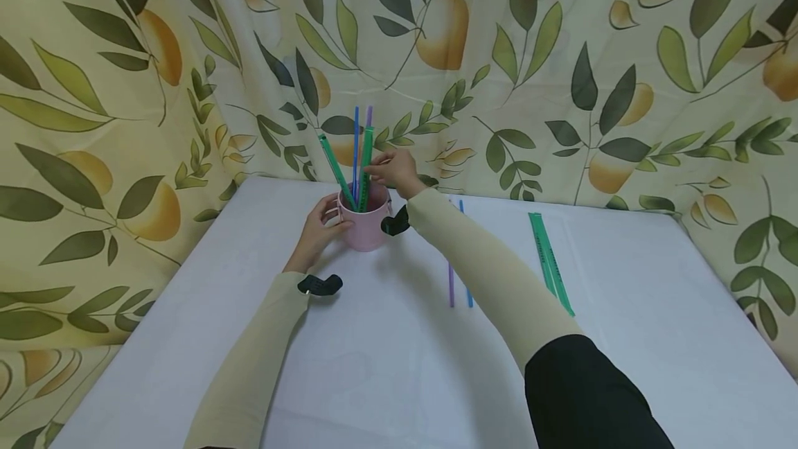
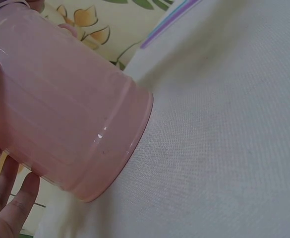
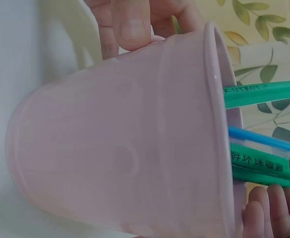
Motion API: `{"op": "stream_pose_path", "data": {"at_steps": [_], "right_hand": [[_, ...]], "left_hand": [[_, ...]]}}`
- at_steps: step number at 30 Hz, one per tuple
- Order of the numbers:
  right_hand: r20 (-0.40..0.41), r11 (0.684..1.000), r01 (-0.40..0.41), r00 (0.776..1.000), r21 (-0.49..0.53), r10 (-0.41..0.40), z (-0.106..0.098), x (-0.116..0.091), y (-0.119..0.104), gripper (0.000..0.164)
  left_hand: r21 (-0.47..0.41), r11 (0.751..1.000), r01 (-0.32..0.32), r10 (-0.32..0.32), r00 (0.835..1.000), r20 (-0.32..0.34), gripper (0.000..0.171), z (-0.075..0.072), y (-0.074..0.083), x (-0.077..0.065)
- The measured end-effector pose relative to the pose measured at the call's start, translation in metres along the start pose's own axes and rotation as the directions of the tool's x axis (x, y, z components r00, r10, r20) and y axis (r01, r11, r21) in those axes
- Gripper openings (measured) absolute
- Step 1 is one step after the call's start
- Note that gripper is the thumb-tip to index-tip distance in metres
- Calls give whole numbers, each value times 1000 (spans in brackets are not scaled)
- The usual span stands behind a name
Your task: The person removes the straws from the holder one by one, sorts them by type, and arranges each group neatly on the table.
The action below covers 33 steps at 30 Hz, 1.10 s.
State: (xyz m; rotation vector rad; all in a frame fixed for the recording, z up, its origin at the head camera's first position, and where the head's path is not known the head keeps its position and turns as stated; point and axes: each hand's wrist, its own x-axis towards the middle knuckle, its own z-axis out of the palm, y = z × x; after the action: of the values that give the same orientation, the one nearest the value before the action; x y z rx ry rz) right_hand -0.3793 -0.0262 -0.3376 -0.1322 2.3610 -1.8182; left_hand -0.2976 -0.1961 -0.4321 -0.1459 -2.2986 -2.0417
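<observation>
A pink cup (image 1: 364, 231) with small side handles stands on the table, holding two straws in green printed wrappers, a blue straw (image 1: 356, 151) and a purple straw (image 1: 369, 116). My left hand (image 1: 318, 227) grips the cup at its left side, thumb on the front wall and fingers behind by the handle. Above the rim, my right hand (image 1: 397, 170) pinches the right green-wrapped straw (image 3: 259, 163), whose lower end is inside the cup. The other green-wrapped straw (image 1: 337, 168) leans left in the cup. Its lower part is hidden by the cup wall.
On the white table (image 1: 399, 380), a purple straw (image 1: 451, 286) and a blue straw (image 1: 470, 296) lie partly under the right forearm in the head view. Further right lie green-wrapped straws (image 1: 548, 262) side by side. A leaf-and-fruit patterned curtain (image 1: 486, 123) hangs behind the table.
</observation>
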Motion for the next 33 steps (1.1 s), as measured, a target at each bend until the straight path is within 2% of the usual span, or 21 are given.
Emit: {"op": "stream_pose_path", "data": {"at_steps": [5, 12, 16, 20, 28, 33], "right_hand": [[-19, 998, 30, 999, -48, -31, 5, -2, -3, 27], [-33, 986, 78, 996, -146, -83, 16, -3, -7, 24], [-22, 976, 109, 993, -187, -116, 21, -2, -6, 20], [9, 969, 110, 994, -221, -110, 24, -2, -5, 18], [56, 985, 60, 997, -164, -51, 25, -3, -3, 19], [75, 992, 42, 997, -115, -34, 24, -2, 0, 21]], "left_hand": [[-14, 1000, 11, -11, 1000, 19, 68, 2, 13, -8], [-31, 1000, -4, 4, 1000, 12, 69, 0, -8, 1], [10, 1000, -20, 20, 1000, -4, 69, 2, -12, 2], [33, 999, -3, 4, 1000, -5, 68, 2, -10, 2], [-22, 999, 24, -23, 1000, 14, 66, 0, -4, 3], [8, 1000, 12, -12, 1000, -2, 65, -1, -8, 4]]}}
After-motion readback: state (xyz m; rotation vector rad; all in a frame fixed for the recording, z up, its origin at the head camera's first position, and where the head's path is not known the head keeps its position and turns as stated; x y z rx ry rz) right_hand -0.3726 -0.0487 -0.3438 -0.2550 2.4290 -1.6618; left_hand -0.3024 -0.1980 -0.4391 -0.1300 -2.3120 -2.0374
